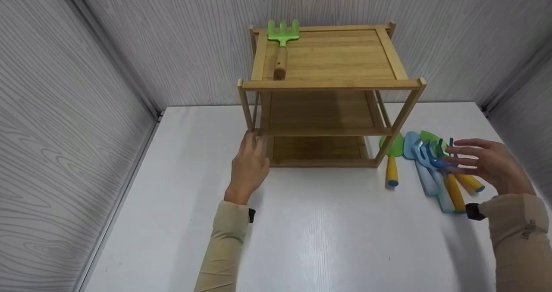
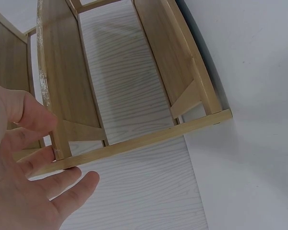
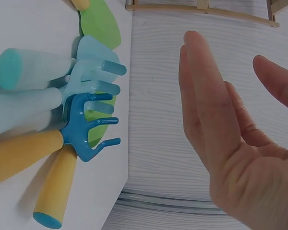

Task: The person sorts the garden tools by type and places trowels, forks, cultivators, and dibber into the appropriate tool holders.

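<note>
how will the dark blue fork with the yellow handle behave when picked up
The dark blue fork is probably stiff: its tines stick out without sagging. Its rounded yellow handle may let it roll a little, though the wide head should limit that. It overlaps the light blue fork, so it could drag that one along.

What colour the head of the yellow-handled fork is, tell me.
Deep blue; the fork's head shows best in the right wrist view.

The shelf [image 1: 340,54] in the left hand [image 1: 250,164] is honey-brown, the rake [image 1: 283,34] above that grip bright green. Beside the right hand [image 1: 489,160] are a dark-blue, yellow-handled fork [image 3: 78,127] and pale-blue tools [image 3: 38,69]. Grey wavy grain patterns the walls [image 1: 189,37] beyond.
</note>
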`<control>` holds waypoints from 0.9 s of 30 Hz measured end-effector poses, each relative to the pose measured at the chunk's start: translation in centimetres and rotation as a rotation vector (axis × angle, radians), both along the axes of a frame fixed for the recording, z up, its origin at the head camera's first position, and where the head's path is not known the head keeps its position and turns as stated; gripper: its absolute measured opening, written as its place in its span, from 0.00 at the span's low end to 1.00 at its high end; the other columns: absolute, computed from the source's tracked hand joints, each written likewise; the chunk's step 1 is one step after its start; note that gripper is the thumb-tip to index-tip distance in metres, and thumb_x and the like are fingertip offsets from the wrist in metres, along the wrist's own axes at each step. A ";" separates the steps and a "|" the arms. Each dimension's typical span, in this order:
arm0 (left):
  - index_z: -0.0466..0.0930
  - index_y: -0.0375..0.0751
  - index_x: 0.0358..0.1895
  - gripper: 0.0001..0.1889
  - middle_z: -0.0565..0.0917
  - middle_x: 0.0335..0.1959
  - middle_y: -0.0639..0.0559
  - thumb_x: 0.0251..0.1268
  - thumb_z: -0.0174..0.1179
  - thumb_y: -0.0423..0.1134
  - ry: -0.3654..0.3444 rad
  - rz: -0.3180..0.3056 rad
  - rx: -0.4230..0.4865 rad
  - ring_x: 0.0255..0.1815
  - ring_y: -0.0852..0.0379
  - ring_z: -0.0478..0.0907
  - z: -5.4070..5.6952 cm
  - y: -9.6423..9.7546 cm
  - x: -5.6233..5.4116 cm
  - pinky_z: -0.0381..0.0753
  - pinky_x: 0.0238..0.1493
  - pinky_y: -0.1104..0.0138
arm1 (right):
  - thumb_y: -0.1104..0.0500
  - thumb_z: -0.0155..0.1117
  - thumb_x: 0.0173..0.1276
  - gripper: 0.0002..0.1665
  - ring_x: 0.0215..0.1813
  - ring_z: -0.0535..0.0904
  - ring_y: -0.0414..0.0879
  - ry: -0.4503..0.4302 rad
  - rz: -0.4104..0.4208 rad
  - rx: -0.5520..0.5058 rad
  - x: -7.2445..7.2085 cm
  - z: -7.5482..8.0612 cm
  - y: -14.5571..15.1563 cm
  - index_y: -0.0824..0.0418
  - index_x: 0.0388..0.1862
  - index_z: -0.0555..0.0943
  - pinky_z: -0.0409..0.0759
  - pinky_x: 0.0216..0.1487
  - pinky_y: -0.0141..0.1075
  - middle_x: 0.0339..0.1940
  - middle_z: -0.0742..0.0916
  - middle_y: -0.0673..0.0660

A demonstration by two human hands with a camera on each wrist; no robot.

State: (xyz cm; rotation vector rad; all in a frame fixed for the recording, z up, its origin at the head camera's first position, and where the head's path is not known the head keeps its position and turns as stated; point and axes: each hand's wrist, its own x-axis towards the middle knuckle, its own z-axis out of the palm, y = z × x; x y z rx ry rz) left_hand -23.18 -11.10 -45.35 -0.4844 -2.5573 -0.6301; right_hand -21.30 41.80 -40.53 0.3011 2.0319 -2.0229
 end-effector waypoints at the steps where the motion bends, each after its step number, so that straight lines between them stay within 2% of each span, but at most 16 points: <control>1: 0.74 0.29 0.62 0.22 0.70 0.63 0.34 0.63 0.60 0.24 -0.003 0.002 -0.003 0.64 0.39 0.73 0.0 0.0 0.0 0.87 0.40 0.56 | 0.66 0.55 0.78 0.10 0.39 0.89 0.42 -0.003 0.000 0.004 0.0 -0.1 0.1 0.59 0.54 0.73 0.88 0.40 0.38 0.38 0.89 0.45; 3: 0.73 0.28 0.62 0.22 0.70 0.63 0.34 0.63 0.60 0.24 -0.007 0.001 -0.006 0.63 0.39 0.73 0.0 0.0 0.0 0.87 0.40 0.56 | 0.66 0.55 0.78 0.08 0.39 0.89 0.43 -0.006 -0.006 0.002 0.0 -0.3 0.4 0.56 0.50 0.77 0.88 0.40 0.38 0.38 0.89 0.45; 5: 0.73 0.28 0.62 0.23 0.69 0.63 0.34 0.63 0.60 0.24 -0.016 -0.001 -0.009 0.63 0.39 0.73 0.0 0.0 0.0 0.87 0.39 0.56 | 0.66 0.55 0.78 0.11 0.38 0.89 0.43 -0.007 -0.013 0.001 0.2 -0.5 0.8 0.51 0.44 0.81 0.88 0.39 0.38 0.37 0.89 0.45; 9: 0.72 0.28 0.63 0.23 0.68 0.64 0.34 0.64 0.59 0.25 -0.029 -0.002 -0.009 0.63 0.38 0.73 0.1 0.0 0.0 0.87 0.40 0.55 | 0.64 0.55 0.79 0.15 0.37 0.89 0.41 -0.015 -0.006 0.063 0.4 -0.9 1.5 0.45 0.38 0.82 0.87 0.38 0.36 0.35 0.89 0.43; 13: 0.73 0.28 0.63 0.23 0.69 0.64 0.33 0.65 0.59 0.25 -0.039 0.007 -0.006 0.63 0.38 0.73 0.1 -0.1 0.0 0.87 0.41 0.54 | 0.60 0.54 0.80 0.05 0.38 0.88 0.39 -0.038 0.020 0.177 0.4 -1.2 1.9 0.51 0.48 0.76 0.87 0.41 0.35 0.35 0.87 0.40; 16: 0.73 0.28 0.63 0.23 0.69 0.64 0.33 0.65 0.60 0.26 -0.041 0.012 -0.007 0.62 0.38 0.74 0.0 -0.1 0.0 0.87 0.41 0.55 | 0.59 0.50 0.82 0.08 0.39 0.87 0.37 -0.055 0.041 0.248 0.4 -1.3 2.3 0.56 0.55 0.70 0.86 0.44 0.35 0.35 0.86 0.37; 20: 0.73 0.28 0.62 0.23 0.69 0.63 0.34 0.64 0.61 0.25 -0.019 0.009 -0.020 0.63 0.39 0.73 0.0 -0.1 0.0 0.87 0.39 0.56 | 0.60 0.46 0.83 0.11 0.40 0.87 0.36 -0.061 0.048 0.303 0.5 -1.4 2.6 0.60 0.59 0.68 0.86 0.46 0.37 0.34 0.84 0.35; 27: 0.74 0.28 0.60 0.23 0.69 0.62 0.36 0.61 0.63 0.24 0.016 0.011 -0.040 0.63 0.39 0.72 -0.1 -0.1 -0.1 0.87 0.35 0.59 | 0.59 0.45 0.83 0.15 0.39 0.86 0.35 -0.103 0.041 0.335 0.7 -1.7 3.2 0.64 0.62 0.67 0.86 0.47 0.37 0.34 0.83 0.35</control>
